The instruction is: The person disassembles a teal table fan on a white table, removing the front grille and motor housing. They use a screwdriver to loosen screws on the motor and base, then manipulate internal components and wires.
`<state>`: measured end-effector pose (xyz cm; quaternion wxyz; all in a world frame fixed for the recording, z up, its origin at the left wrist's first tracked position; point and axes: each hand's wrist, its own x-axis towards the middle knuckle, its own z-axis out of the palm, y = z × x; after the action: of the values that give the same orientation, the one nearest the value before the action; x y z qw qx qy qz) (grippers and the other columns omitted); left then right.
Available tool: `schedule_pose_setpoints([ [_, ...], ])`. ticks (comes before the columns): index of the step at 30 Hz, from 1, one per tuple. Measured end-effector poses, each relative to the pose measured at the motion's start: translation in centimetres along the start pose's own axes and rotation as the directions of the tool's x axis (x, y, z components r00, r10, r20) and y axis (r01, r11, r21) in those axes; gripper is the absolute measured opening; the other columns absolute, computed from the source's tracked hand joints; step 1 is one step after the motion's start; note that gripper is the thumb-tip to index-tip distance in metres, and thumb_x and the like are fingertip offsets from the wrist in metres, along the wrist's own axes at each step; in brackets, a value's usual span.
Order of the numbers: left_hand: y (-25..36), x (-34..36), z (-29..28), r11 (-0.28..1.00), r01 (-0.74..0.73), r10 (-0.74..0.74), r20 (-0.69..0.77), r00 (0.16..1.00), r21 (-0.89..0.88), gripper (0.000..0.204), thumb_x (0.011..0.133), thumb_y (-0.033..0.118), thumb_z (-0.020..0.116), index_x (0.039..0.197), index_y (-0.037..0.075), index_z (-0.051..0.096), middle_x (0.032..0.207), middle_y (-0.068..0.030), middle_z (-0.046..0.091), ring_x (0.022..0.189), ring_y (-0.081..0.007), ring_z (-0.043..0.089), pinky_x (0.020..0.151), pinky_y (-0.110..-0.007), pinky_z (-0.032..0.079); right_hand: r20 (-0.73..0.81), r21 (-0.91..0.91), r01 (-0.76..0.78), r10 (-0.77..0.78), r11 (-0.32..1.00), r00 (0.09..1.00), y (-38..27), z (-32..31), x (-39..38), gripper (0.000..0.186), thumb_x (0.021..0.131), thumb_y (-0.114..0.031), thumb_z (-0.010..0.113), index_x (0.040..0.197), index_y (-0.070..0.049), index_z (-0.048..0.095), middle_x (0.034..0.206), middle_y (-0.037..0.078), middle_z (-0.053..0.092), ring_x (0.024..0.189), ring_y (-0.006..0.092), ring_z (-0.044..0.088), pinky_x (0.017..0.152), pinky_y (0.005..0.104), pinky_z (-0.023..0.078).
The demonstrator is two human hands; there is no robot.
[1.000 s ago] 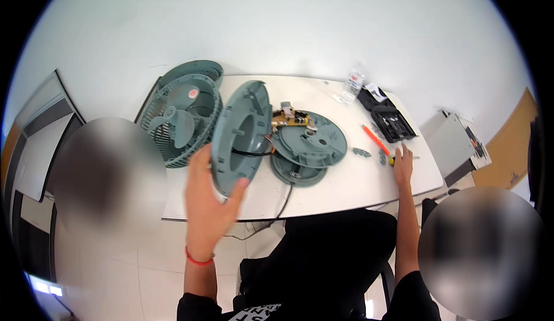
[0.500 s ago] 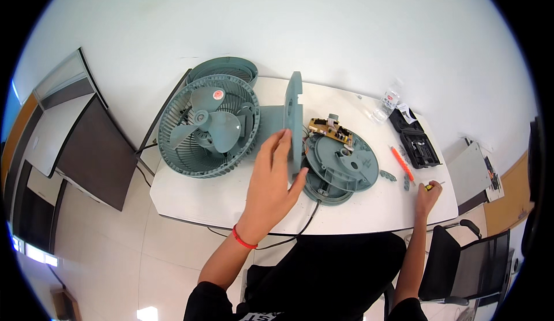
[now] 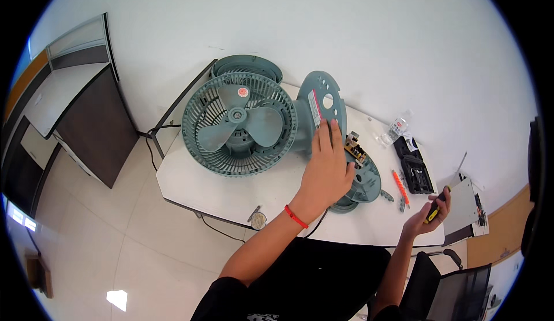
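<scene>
Screwdriver (image 3: 437,204) with a yellow-and-black handle and a slim metal shaft: held in the right hand (image 3: 420,221), fingers curled round the handle. The shaft points up and to the right, above the right end of the white table (image 3: 202,188) and apart from the parts on it.

Left hand (image 3: 326,174), red cord bracelet (image 3: 295,216) at the wrist: positioned in front of the lower part of the round grey-green plastic panel (image 3: 317,93). Fingers are extended and close together; the thumb is spread wide. Whether the fingertips press on the panel cannot be told.

The panel stands on edge and joins the neck of the grey-green plastic fan head (image 3: 262,126). The fan head rests on the left part of the table, its three blades facing the camera inside a slotted housing. A grey-green round grille (image 3: 248,66) sits behind it.

The grey-green round plastic base (image 3: 366,185) lies right of the left hand, which partly hides it. A tan circuit board (image 3: 355,149) is located at its upper edge. Further right are an orange rod-shaped tool (image 3: 400,189), a black plastic tool case (image 3: 414,171) and a clear plastic bottle (image 3: 396,129).
</scene>
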<state>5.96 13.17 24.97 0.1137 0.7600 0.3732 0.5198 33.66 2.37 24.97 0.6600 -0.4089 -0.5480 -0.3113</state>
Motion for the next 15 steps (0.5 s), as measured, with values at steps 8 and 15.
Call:
schedule_pose_setpoints([
  [8,-1.6,-2.4,-8.3,0.985,0.124,-0.129,-0.03,0.991,-0.119,0.025,0.085,0.008,0.06,0.107,-0.004,0.065,0.1,-0.0157,0.069,0.084,-0.0303,0.068,0.074,-0.037,0.055,0.205,0.693,-0.15,0.007,0.705,0.979,-12.7,8.2,3.6,0.038,0.089,-0.041,0.067,0.099,-0.005,0.056,0.121,0.025,0.056,0.078,0.0228,0.055,0.069,0.036,0.046],
  [15,-13.5,-11.2,-20.0,0.974,0.103,-0.218,-0.707,0.672,-0.203,0.018,0.091,0.005,0.046,0.102,0.0,0.06,0.1,-0.0082,0.064,0.081,-0.0126,0.06,0.065,-0.023,0.046,0.629,0.628,-0.446,-0.079,0.637,0.774,-18.0,14.2,2.1,0.022,0.083,-0.017,0.065,0.096,0.0,0.06,0.116,0.023,0.064,0.09,0.0223,0.061,0.079,0.0326,0.048],
])
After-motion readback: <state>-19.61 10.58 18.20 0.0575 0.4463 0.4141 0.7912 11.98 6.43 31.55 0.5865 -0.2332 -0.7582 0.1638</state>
